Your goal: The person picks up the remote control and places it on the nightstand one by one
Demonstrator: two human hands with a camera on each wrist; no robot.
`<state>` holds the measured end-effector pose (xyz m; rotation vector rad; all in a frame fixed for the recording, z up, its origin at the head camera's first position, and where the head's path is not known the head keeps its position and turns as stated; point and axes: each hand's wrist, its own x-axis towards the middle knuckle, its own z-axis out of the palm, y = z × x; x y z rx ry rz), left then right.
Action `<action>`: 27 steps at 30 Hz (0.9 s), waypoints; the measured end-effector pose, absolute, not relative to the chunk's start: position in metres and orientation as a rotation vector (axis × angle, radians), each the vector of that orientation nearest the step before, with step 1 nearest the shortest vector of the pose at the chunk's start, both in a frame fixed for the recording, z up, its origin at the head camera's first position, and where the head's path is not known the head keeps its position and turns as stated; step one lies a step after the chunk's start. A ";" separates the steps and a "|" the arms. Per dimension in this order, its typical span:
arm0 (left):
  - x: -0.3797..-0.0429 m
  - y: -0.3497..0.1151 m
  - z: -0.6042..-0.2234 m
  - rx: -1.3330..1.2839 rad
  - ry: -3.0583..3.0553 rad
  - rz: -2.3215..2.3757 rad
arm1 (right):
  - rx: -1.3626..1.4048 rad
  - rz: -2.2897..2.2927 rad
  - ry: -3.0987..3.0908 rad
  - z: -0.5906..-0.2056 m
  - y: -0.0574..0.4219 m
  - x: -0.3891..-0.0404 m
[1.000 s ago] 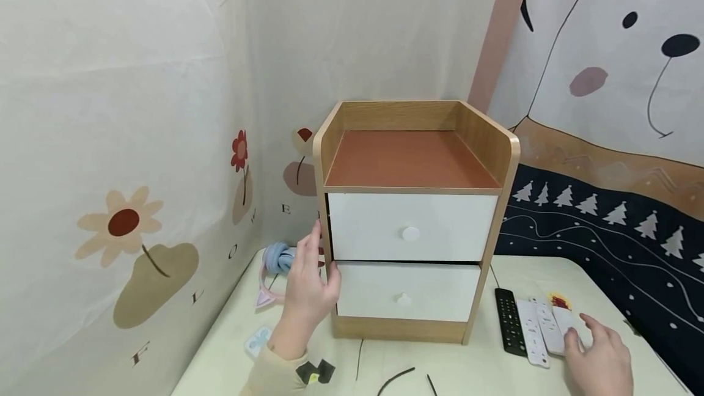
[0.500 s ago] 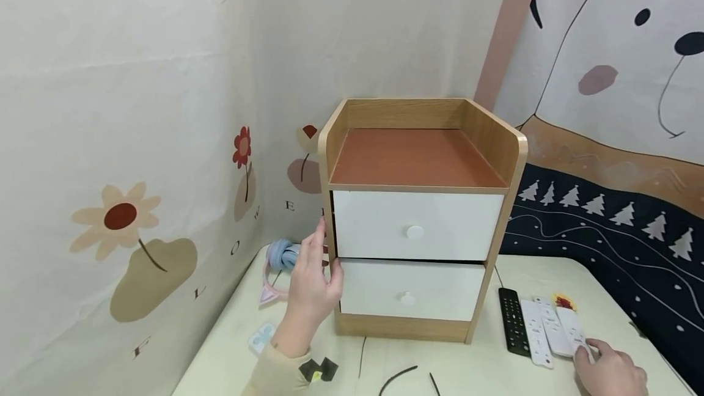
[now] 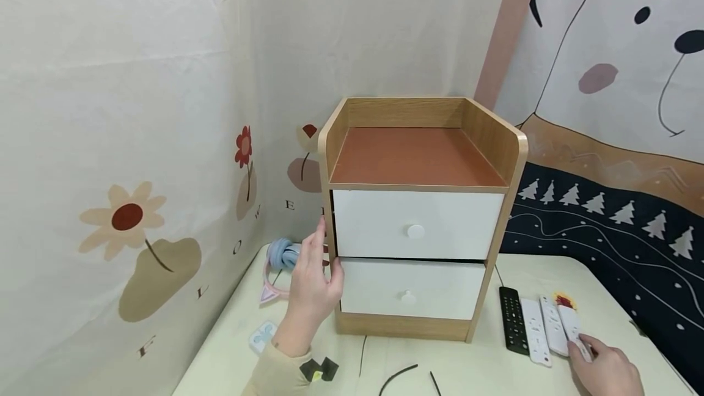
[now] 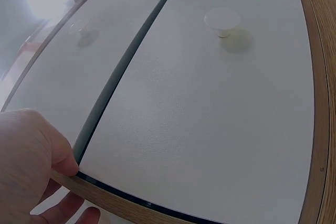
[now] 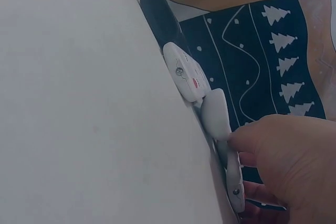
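Observation:
A small wooden cabinet (image 3: 429, 151) with two white drawers stands on the table. My left hand (image 3: 313, 286) holds its left front edge, thumb at the front by the gap between the drawers, fingers along the outer side. In the left wrist view the drawer front (image 4: 210, 103) and its round knob (image 4: 222, 19) show up close. To the right of the cabinet lie a black remote control (image 3: 513, 321) and three white ones, side by side. My right hand (image 3: 605, 365) pinches the near end of the rightmost white remote control (image 3: 570, 326); its fingertips are partly hidden.
Left of the cabinet lie a light blue bundle (image 3: 282, 253), a pink ring with a pointed ear (image 3: 269, 295) and a pale blue item (image 3: 263, 336). Dark strips (image 3: 397, 377) are at the table's front. A red and yellow flower-like item (image 3: 565, 301) sits behind the remotes. Printed fabric walls close in the table.
My right hand has moved from just beside the rightmost white remote control to pinching its near end. The white remotes beside each other have shifted slightly. My left hand stays on the cabinet.

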<state>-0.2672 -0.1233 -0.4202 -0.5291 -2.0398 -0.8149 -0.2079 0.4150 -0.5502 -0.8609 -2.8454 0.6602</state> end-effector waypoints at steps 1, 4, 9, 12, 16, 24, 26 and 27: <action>-0.267 -0.123 -0.420 -0.530 -2.041 -0.820 | -0.863 0.666 -2.846 -0.550 0.415 -0.208; -0.267 -0.123 -0.420 -0.530 -2.044 -0.832 | -0.875 0.675 -2.843 -0.550 0.414 -0.206; -0.266 -0.123 -0.420 -0.533 -2.042 -0.836 | -0.878 0.671 -2.823 -0.550 0.413 -0.204; -0.266 -0.123 -0.421 -0.534 -2.036 -0.830 | -0.894 0.689 -2.806 -0.549 0.413 -0.203; -0.265 -0.122 -0.421 -0.534 -2.030 -0.820 | -0.933 0.713 -2.774 -0.547 0.412 -0.202; -0.269 -0.123 -0.421 -0.557 -1.987 -0.807 | -0.932 0.720 -2.679 -0.537 0.405 -0.202; -0.270 -0.123 -0.422 -0.558 -1.980 -0.802 | -0.906 0.707 -2.650 -0.534 0.402 -0.201; -0.270 -0.123 -0.422 -0.559 -1.977 -0.799 | -0.892 0.702 -2.634 -0.533 0.400 -0.202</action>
